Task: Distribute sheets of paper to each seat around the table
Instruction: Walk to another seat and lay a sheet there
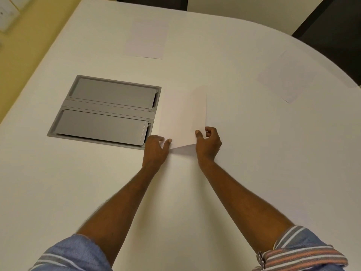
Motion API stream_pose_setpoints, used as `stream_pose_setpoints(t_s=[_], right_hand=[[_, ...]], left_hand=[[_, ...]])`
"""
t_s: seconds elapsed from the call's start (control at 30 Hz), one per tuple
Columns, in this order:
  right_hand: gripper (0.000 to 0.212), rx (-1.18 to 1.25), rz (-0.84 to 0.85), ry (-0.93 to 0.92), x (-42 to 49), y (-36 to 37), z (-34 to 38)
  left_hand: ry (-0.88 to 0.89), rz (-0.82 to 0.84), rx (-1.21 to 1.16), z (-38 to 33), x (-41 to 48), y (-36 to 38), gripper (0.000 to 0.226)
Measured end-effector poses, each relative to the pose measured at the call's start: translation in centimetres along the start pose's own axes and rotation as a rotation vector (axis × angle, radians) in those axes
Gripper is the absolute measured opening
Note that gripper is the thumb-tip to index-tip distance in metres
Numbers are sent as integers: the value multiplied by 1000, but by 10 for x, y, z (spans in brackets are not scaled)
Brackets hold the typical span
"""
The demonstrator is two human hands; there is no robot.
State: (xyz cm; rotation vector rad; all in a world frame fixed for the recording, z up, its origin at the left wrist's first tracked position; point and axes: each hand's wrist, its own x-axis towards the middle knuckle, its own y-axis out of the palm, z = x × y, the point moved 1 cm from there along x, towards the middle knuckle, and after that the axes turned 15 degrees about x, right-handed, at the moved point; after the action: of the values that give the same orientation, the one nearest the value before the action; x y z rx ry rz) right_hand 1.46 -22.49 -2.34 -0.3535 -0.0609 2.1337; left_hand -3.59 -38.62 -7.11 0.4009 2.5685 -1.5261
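A white sheet of paper (182, 116) lies near the middle of the white table (244, 153), its near right corner lifted off the surface. My right hand (208, 142) pinches that near right edge between thumb and fingers. My left hand (156, 148) rests on the near left corner, fingers spread and pressing the sheet down. A second sheet (146, 39) lies flat at the far side of the table. A third sheet (287, 75) lies angled near the curved right edge.
A grey recessed cable box with two closed flaps (105, 110) is set into the table just left of the held sheet. Dark chair backs (332, 22) stand beyond the far right edge. A yellow wall with a socket (7, 14) is at the far left.
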Motion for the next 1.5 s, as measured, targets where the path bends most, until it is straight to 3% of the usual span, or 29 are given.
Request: stream_pose_setpoints(t_s=[0.2,0.3,0.37,0.5,0.7,0.83,1.1,1.5], right_hand=[[16,146,54,-7,-16,-6,23],[18,148,65,-10,-27,-17,30],[21,138,97,-8,-40,-30,35],[24,71,173,72,-58,-44,22],[35,86,222,330,-101,-49,3],[38,35,379,488,-144,-48,-7],[30,-136,498,412,-242,-46,-30],[43,-329,640,318,-371,-34,-98]], left_hand=[[-190,-54,-124,10,-9,-15,50],[-271,10,-398,15,-6,-27,45],[-268,33,-571,16,-13,-41,35],[-182,37,-620,24,-26,-64,27],[-107,55,-566,60,-77,-98,31],[-144,76,-508,103,-120,-124,34],[-239,75,-282,177,-181,-166,35],[-331,129,-119,295,-263,-157,45]])
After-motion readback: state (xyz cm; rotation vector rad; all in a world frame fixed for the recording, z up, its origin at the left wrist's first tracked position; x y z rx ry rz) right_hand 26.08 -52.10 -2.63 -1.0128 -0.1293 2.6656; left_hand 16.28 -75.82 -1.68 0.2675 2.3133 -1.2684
